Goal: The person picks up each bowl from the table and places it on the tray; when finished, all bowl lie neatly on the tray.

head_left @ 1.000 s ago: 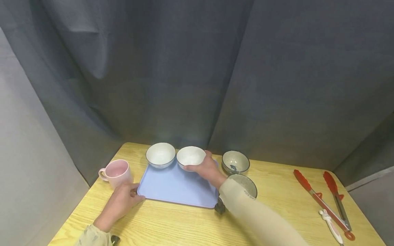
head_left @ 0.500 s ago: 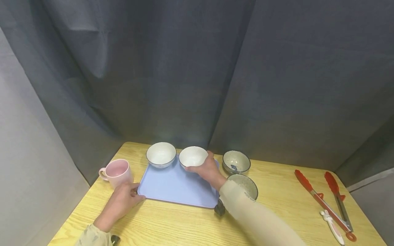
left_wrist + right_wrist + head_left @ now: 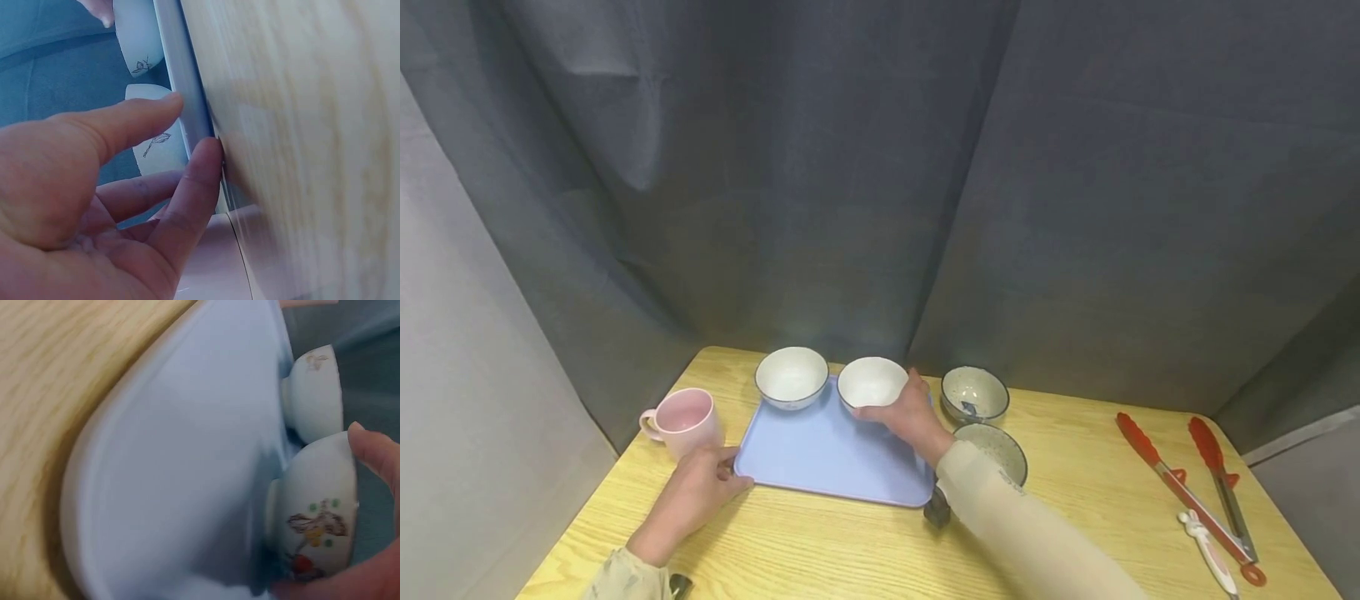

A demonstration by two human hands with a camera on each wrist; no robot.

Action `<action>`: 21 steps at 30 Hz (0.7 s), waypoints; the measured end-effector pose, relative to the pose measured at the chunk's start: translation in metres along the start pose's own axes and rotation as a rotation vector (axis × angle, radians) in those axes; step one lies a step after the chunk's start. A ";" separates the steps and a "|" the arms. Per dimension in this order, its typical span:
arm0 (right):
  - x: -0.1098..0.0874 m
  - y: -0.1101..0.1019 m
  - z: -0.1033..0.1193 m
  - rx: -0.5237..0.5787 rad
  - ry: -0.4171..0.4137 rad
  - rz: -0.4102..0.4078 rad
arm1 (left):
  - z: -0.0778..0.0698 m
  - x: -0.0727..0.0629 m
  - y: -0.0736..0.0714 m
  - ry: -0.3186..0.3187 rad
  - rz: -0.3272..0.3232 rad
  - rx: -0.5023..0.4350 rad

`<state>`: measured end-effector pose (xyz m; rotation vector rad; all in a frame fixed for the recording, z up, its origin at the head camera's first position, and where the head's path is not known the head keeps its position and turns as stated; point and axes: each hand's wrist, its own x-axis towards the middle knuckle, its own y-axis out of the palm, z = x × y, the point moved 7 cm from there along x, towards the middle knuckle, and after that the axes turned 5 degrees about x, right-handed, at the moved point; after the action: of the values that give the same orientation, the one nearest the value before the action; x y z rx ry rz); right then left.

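Note:
My right hand (image 3: 912, 421) grips a white bowl (image 3: 872, 379) by its right side, thumb toward the front and fingers round the back. This bowl stands at the back of the blue tray (image 3: 835, 457); the right wrist view shows a colourful print (image 3: 317, 528) on its outside. A second white bowl (image 3: 792, 377) stands to its left, at the tray's back left corner. At the tray's front left corner, my left hand (image 3: 692, 492) pinches the rim between thumb and fingers, as the left wrist view shows. A pink mug (image 3: 691, 421) stands just behind the left hand.
Two speckled grey-green bowls (image 3: 974, 393) stand right of the tray, the nearer one partly behind my right sleeve. Farther right lie two red-tipped tongs (image 3: 1206, 446) and a white rabbit-topped utensil (image 3: 1206, 550). A dark curtain (image 3: 820, 208) hangs behind the wooden table (image 3: 820, 550).
The right hand and its bowl have shifted slightly right along the back of the tray, widening the gap to the other white bowl. My left hand has stayed at the tray corner.

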<state>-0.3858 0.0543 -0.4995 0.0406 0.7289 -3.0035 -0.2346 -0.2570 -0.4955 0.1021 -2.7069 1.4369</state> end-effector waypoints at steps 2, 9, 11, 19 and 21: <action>0.002 -0.006 0.001 -0.057 -0.028 -0.017 | 0.000 0.000 0.000 -0.001 0.005 -0.004; -0.030 -0.058 0.042 -0.045 0.003 0.101 | -0.001 0.002 0.001 0.006 0.004 -0.006; -0.039 -0.075 0.045 -0.026 0.002 0.129 | -0.001 0.003 0.002 0.005 0.006 -0.006; -0.075 -0.140 0.011 -0.056 0.010 0.126 | -0.001 0.004 0.001 0.013 0.011 0.003; -0.082 -0.151 -0.002 -0.062 0.016 0.126 | -0.001 0.004 0.000 0.014 0.009 0.004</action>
<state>-0.3125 0.1923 -0.4291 0.1040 0.7895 -2.8624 -0.2385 -0.2565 -0.4943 0.0800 -2.6969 1.4401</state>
